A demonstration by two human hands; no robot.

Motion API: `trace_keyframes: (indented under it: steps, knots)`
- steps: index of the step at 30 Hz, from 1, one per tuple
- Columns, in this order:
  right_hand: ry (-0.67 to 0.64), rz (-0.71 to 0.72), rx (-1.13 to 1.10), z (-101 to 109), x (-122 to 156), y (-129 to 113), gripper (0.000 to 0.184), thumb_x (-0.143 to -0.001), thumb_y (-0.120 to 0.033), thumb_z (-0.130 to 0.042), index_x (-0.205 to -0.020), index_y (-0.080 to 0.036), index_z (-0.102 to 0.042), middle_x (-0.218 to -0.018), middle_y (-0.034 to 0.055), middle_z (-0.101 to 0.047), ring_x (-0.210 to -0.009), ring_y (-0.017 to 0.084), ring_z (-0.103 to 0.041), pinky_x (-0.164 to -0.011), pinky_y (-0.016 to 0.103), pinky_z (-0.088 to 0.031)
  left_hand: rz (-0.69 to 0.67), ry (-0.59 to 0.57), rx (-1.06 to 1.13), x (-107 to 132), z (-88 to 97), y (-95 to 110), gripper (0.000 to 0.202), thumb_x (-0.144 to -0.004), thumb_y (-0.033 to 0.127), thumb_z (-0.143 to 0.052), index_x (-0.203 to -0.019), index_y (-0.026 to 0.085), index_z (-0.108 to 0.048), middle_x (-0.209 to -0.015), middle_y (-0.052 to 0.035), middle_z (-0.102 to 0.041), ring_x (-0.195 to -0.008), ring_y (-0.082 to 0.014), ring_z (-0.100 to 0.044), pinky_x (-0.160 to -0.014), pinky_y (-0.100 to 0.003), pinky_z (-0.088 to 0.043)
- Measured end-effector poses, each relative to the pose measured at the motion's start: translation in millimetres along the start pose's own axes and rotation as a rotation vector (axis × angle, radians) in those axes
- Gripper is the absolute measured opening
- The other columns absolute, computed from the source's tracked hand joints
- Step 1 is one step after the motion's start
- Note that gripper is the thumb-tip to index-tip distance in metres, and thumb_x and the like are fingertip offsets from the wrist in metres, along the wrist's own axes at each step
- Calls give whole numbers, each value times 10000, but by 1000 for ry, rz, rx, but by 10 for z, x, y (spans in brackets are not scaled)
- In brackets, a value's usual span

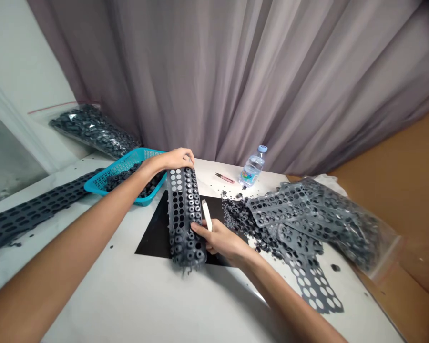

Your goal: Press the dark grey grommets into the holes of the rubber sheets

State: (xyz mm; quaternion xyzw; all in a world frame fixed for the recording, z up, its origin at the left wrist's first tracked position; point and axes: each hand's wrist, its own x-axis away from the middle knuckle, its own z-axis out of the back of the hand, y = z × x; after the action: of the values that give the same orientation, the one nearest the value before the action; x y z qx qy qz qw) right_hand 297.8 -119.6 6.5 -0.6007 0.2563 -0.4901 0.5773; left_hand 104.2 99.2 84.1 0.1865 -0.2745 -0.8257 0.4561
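Gripping the top end of a dark perforated strip (181, 221), a person's left hand (178, 158) bends its fingers over the edge, while the right hand (219, 236) closes around a white pen-like tool (207, 216) and lays its thumb on the strip's lower right side. The strip is between the two hands, over a black mat (150, 238) on a white counter (128, 286); whether its lower end touches the mat cannot be told. Its upper left holes are open, and ringed round pieces fill the right columns and the bottom rows. The step in hand looks to be clearing those pieces from their holes; the next move would call for a firm left hold and the tool brought to a filled row. To the left sit a teal basket (143, 199) of dark pieces, a second strip (39, 205) and a full clear bag (93, 128). To the right, loose bits (246, 219) lie near hole-filled sheets (282, 205) and another clear bag (375, 238). Beyond, near a gray-mauve curtain (200, 71), small pink-handled snips (224, 178) lie beside a blue-capped water bottle (252, 166), its colored label too small to read; no other writing is legible
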Motion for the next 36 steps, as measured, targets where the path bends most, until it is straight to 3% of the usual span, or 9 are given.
trace_keyframes:
  steps: [4, 7, 12, 16, 19, 22, 25, 32, 36]
  knots:
    - [48, 28, 121, -40, -40, 67, 397, -968, -529, -558, -748, -229, -420, -576, -91, -304, -486, 90, -269, -465, 224, -245, -7, -30, -93, -120, -302, -70, 234, -888, 333, -728, -1017, 140, -694, -894, -35, -708, -782, -184, -667, -750, -333, -542]
    - [136, 64, 226, 46, 12, 76, 373, -914, -413, -681, -689, -212, -460, -587, -59, -409, -546, 109, -353, -531, 243, -251, -48, 27, -159, 0, -640, -82, 231, -931, 333, -691, -1092, 167, -676, -1056, -70, -712, -995, -239, -664, -947, -426, -510]
    - [271, 141, 638, 178, 104, 29, 357, -964, -404, -652, -687, -212, -532, -622, -11, -591, -580, 147, -516, -580, 259, -258, -89, 200, -239, 525, -990, -53, 317, -1026, 343, -494, -1290, 192, -584, -1392, -134, -594, -1344, -305, -476, -1168, -469, -306]
    - [382, 130, 875, 206, 121, 79, 304, -966, -420, -662, -741, -225, -600, -661, 21, -651, -612, 187, -595, -571, 269, -255, -66, 163, -261, 1072, -1169, -94, 449, -1041, 507, -425, -1328, 195, -574, -1408, -145, -608, -1346, -313, -518, -1160, -476, -339]
    - [494, 202, 945, 238, 138, 104, 321, -1040, -390, -541, -776, -228, -626, -695, 40, -642, -638, 203, -605, -589, 288, -288, -35, 121, -272, 1338, -1299, -164, 680, -1008, 643, -404, -1507, 182, -449, -1633, -186, -395, -1517, -365, -343, -1209, -531, -274]
    - [582, 410, 842, 269, 201, 63, 417, -1102, -410, -378, -867, -223, -669, -878, 74, -664, -819, 227, -634, -737, 318, -412, -25, 101, -275, 1361, -1383, -232, 740, -1026, 641, -346, -1593, 166, -336, -1714, -181, -223, -1585, -348, -196, -1252, -525, -194]
    - [559, 516, 645, 270, 294, 27, 499, -1118, -456, -285, -982, -228, -707, -1048, 88, -668, -1017, 244, -622, -938, 370, -442, -31, 97, -273, 1210, -1404, -288, 734, -1038, 610, -334, -1602, 139, -323, -1721, -177, -197, -1596, -331, -162, -1270, -498, -161]
    - [274, 325, 177, 83, 410, 250, 502, -1092, -548, -341, -1033, -196, -695, -615, 4, -645, -657, 194, -677, -777, 343, -542, -77, 164, -249, 1105, -1225, -161, 559, -1058, 495, -374, -1487, 147, -459, -1607, -174, -431, -1516, -320, -341, -1249, -472, -217]
    - [276, 221, 90, -45, 444, 336, 302, -1025, -478, -571, -977, -196, -668, -705, 24, -735, -648, 191, -720, -621, 276, -521, -181, 112, -111, 1473, -1067, 122, 313, -1068, 430, -395, -1133, 224, -622, -1155, -63, -677, -1085, -235, -627, -1031, -381, -451]
